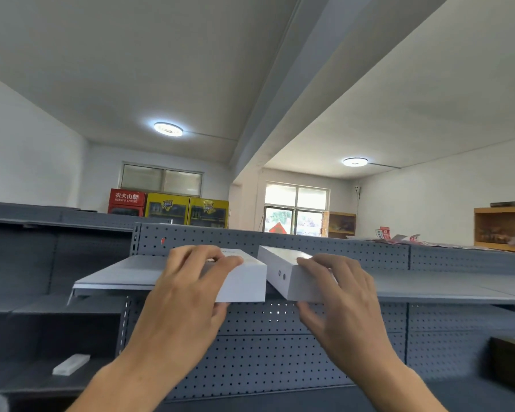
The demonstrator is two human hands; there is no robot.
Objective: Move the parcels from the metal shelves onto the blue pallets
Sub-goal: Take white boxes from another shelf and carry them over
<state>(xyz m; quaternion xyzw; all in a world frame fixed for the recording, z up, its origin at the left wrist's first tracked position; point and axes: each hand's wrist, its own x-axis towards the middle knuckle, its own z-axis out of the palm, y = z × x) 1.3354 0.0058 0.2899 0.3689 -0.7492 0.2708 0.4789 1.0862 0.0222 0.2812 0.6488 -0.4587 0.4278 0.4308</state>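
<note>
Reaching up to the top grey shelf (428,285), both hands are on white boxes. The left hand (188,295) is wrapped around the left white box (244,281). Its fingers lie over the top and its thumb is under the bottom front edge, so the hand is clamped on the box. The right hand (342,295) grips the right white box (283,269) the same way, fingers on top and thumb underneath.

The two boxes sit side by side near the front edge of the shelf. They stick out a little past that edge. The right box is turned at a slant, and its near corner is very close to the left box. I cannot tell if they touch.

Behind the boxes is a grey wall with holes (324,245). The shelf is bare to the left and to the right of the boxes.

Down low on the left, a small white box (71,364) lies on a lower shelf, well apart from the hands.
</note>
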